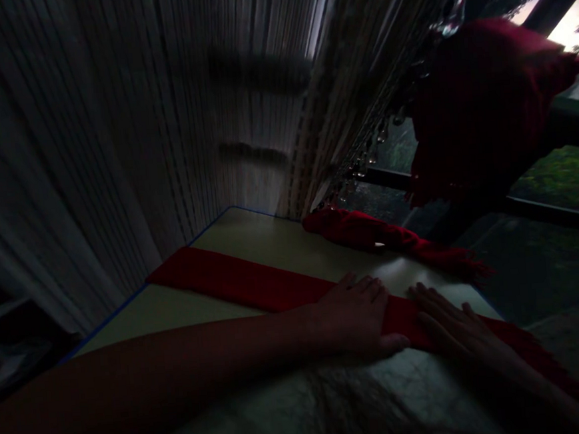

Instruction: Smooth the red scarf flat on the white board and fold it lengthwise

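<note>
A long red scarf [244,279], folded into a flat strip, lies across the pale tabletop [265,229]. Its fringed end runs off to the lower right. My left hand [355,315] lies flat on the middle of the strip, thumb spread toward the right. Close by, my right hand [451,324] rests palm down on the scarf nearer the fringe, fingers stretched out. Neither hand grips the cloth. Between the two hands a short length of red fabric shows.
A second red fringed scarf [396,235] lies bunched along the table's far right edge. Beyond it, dark red cloth [481,108] hangs by the window. A string curtain [241,114] with clear beads borders the table. Dark hair blurs the lower middle. The light is dim.
</note>
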Available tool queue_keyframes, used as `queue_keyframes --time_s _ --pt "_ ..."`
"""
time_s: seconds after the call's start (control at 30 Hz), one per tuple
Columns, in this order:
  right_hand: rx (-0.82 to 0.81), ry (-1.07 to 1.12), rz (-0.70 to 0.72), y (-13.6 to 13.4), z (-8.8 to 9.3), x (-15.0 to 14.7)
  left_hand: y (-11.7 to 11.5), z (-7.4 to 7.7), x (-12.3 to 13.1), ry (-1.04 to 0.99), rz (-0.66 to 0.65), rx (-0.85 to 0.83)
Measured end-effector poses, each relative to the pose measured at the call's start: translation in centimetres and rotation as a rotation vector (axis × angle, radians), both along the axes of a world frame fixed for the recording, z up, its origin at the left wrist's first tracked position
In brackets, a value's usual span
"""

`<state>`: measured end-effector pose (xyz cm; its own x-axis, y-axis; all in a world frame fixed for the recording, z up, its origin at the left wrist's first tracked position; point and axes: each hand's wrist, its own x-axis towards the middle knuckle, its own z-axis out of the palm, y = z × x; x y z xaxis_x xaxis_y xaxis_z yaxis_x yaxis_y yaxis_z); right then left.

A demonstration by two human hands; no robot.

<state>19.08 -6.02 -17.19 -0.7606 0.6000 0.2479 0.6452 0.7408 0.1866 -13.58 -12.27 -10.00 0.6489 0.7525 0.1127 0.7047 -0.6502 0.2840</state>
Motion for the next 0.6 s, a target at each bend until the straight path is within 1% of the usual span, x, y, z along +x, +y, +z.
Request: queue_keyframes --time_s 0.07,0.17,0.23,0.27,0.33,0.43,0.47,0.53,0.6 --pt "-0.01 -0.027 -0.025 0.4 -0.8 2.2 0.1 0.0 0.0 0.004 -0.004 0.001" --pt "0.006 -0.003 -0.123 0.8 -1.4 5.3 0.2 -0.2 0.0 0.006 -0.01 -0.012" --pt "0.025 0.024 -0.194 0.9 -1.3 6.3 0.3 -0.4 0.1 -0.003 -0.014 -0.014" --pt "0.027 0.042 -0.217 1.0 -1.0 6.3 0.3 -0.5 0.1 -0.01 -0.017 -0.01" --pt "0.022 0.097 -0.256 1.0 -0.3 5.0 0.4 -0.8 0.2 -0.027 -0.021 -0.001" --pt "-0.016 0.147 -0.298 0.2 0.9 0.6 0.4 -1.0 0.1 -0.044 -0.016 0.004" --pt "-0.01 0.13 -0.272 -0.3 1.1 -0.9 0.5 -1.0 0.1 -0.045 -0.012 0.003" --pt "-0.059 0.086 -0.188 -1.2 1.5 -3.1 0.4 -0.9 0.1 -0.037 -0.007 -0.005" --pt "-0.14 0.023 -0.077 -1.6 1.5 -3.3 0.4 -0.7 0.0 -0.028 -0.008 -0.016"
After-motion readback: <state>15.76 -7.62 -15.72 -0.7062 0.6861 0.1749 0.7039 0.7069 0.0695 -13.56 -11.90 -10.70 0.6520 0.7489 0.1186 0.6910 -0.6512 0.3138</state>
